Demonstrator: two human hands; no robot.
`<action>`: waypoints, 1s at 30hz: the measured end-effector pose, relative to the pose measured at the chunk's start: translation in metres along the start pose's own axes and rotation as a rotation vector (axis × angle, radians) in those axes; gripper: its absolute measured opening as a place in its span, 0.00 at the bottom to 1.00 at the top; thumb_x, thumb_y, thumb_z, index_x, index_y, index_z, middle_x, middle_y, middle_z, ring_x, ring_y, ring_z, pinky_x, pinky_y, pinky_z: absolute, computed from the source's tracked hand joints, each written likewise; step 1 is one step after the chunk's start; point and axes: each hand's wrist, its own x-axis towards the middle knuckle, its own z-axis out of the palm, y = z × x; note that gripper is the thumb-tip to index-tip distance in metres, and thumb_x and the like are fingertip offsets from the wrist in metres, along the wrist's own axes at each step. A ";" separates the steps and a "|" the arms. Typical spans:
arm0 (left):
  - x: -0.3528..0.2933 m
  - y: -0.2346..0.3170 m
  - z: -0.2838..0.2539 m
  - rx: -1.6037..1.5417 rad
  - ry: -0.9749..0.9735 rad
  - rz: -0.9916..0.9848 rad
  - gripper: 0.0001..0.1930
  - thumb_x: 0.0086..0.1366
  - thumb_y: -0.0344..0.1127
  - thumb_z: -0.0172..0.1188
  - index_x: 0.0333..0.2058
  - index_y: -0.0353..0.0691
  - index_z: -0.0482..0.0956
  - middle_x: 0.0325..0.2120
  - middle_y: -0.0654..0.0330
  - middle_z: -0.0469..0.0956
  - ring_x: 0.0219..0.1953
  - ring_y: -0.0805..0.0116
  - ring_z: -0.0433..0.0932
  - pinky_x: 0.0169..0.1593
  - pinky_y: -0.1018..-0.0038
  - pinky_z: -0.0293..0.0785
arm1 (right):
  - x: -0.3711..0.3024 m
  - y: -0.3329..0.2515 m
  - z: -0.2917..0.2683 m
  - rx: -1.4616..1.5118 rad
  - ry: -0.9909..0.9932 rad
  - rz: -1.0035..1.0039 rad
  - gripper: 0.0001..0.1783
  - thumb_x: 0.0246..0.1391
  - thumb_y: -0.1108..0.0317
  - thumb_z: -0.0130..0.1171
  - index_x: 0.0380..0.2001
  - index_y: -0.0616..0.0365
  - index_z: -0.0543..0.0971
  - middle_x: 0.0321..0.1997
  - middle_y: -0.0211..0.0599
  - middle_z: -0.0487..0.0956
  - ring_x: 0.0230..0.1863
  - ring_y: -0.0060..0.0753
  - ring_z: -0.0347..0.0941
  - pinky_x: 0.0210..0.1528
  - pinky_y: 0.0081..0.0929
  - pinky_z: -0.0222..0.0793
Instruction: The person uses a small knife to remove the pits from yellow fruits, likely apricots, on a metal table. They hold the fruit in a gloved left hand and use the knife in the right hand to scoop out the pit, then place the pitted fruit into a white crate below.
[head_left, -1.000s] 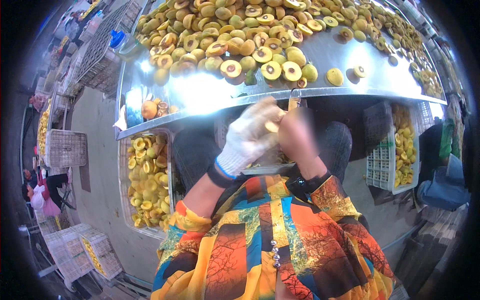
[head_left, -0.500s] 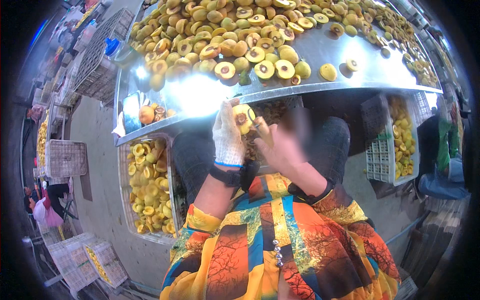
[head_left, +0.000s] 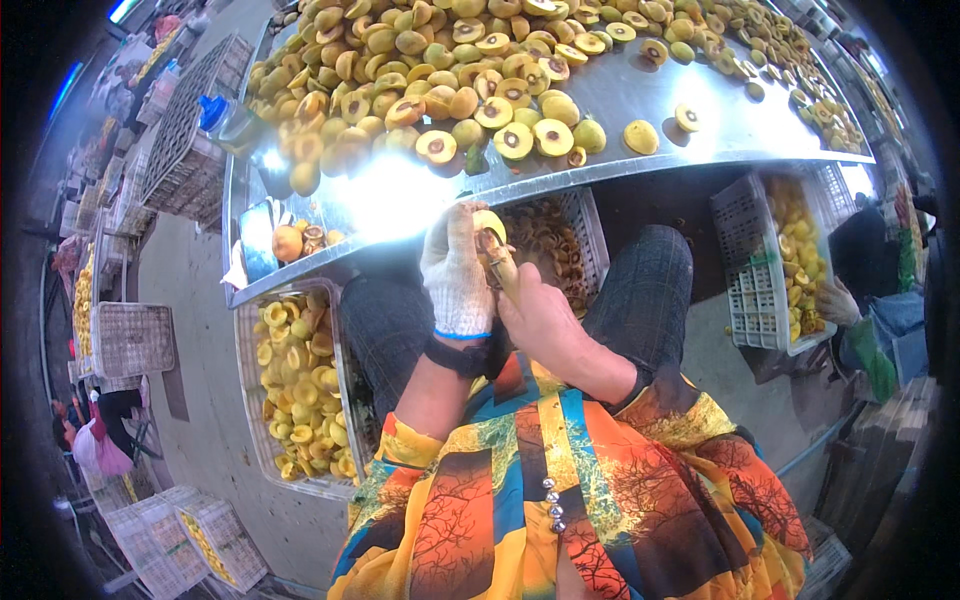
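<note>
My left hand [head_left: 455, 285], in a white knit glove, grips a halved yellow peach [head_left: 490, 220] just off the near edge of the metal table. My bare right hand [head_left: 548, 322] is closed round the light handle of a pitting knife [head_left: 507, 272]. The tool's tip meets the brown pit area of the peach half; the blade itself is mostly hidden there. Both hands are close together above my lap. Many cut peach halves [head_left: 436, 147] lie heaped on the table, several with brown pits showing.
The metal table [head_left: 560, 176] spans the front. Pitted halves fill a crate [head_left: 262, 440] to my left. Beneath the table, another crate [head_left: 590, 232] contains brown pits. At right, a co-worker's gloved hand [head_left: 838, 302] is beside a crate [head_left: 750, 300] of peach halves.
My right hand has brought the pitting knife into the peach half's middle, and the cut face has turned toward it. At right, a co-worker's gloved hand has appeared beside the crate.
</note>
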 end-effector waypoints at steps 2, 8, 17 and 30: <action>-0.003 0.004 0.006 -0.017 0.014 0.004 0.14 0.65 0.42 0.51 0.38 0.35 0.72 0.34 0.57 0.76 0.29 0.72 0.75 0.32 0.76 0.77 | 0.000 -0.002 0.000 0.017 0.026 0.014 0.16 0.53 0.65 0.49 0.34 0.67 0.59 0.24 0.65 0.72 0.30 0.67 0.70 0.33 0.53 0.65; -0.004 0.000 0.004 0.058 -0.025 0.012 0.14 0.65 0.43 0.50 0.37 0.36 0.73 0.34 0.58 0.75 0.27 0.73 0.74 0.31 0.76 0.76 | 0.002 -0.005 0.000 0.021 0.028 0.068 0.15 0.52 0.67 0.49 0.35 0.68 0.60 0.24 0.65 0.73 0.31 0.67 0.70 0.34 0.53 0.66; 0.009 0.008 -0.014 0.035 -0.040 -0.237 0.12 0.62 0.41 0.53 0.33 0.36 0.72 0.28 0.53 0.76 0.24 0.65 0.75 0.24 0.74 0.74 | -0.005 -0.003 0.008 0.005 -0.053 -0.022 0.13 0.51 0.69 0.49 0.33 0.69 0.61 0.24 0.65 0.72 0.30 0.67 0.69 0.32 0.51 0.65; 0.038 0.025 -0.040 0.368 -0.438 -0.467 0.49 0.55 0.75 0.31 0.51 0.28 0.64 0.38 0.52 0.75 0.38 0.66 0.76 0.42 0.74 0.74 | 0.035 0.008 -0.011 0.277 0.007 -0.035 0.27 0.48 0.56 0.61 0.44 0.65 0.69 0.38 0.42 0.76 0.40 0.36 0.74 0.43 0.30 0.68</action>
